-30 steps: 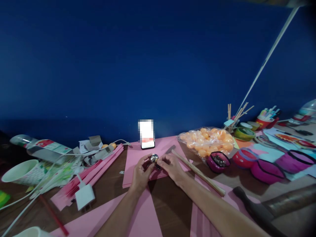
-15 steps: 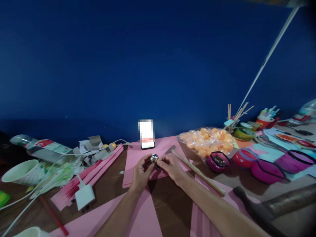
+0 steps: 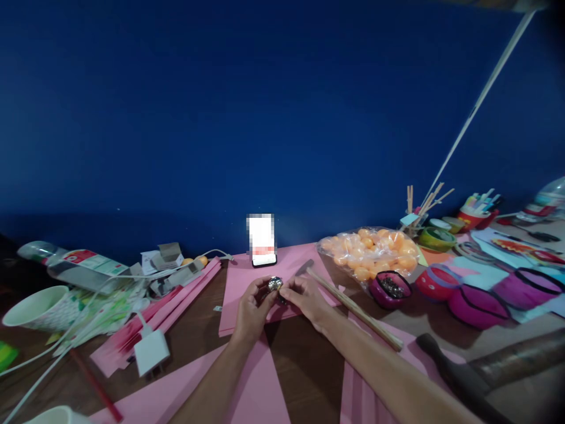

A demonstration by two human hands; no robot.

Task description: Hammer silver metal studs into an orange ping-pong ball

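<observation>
A small shiny metal dome-like piece (image 3: 275, 284) is gripped between the fingers and thumb of my left hand (image 3: 253, 306), above the pink paper sheets (image 3: 291, 257). Against its right side my right hand (image 3: 302, 297) is closed in a pinch. Whatever sits between those fingertips is too small to make out. Just right of my right hand lies a hammer (image 3: 353, 306) with a wooden handle, its head on the pink paper. Behind my hands a phone (image 3: 263, 259) stands upright with a bright, blurred screen.
On the right are a bag of orange balls (image 3: 371, 253), a purple bowl of small metal bits (image 3: 391, 290), other coloured bowls and a dark tool handle (image 3: 459, 377). Leftward lie a plastic bottle (image 3: 88, 268), a white charger (image 3: 151, 352), cables and a paper cup (image 3: 39, 306). A blue wall (image 3: 265, 118) rises behind.
The shiny metal piece has turned slightly in my fingers, so its reflections differ. Both hands stay in nearly the same place.
</observation>
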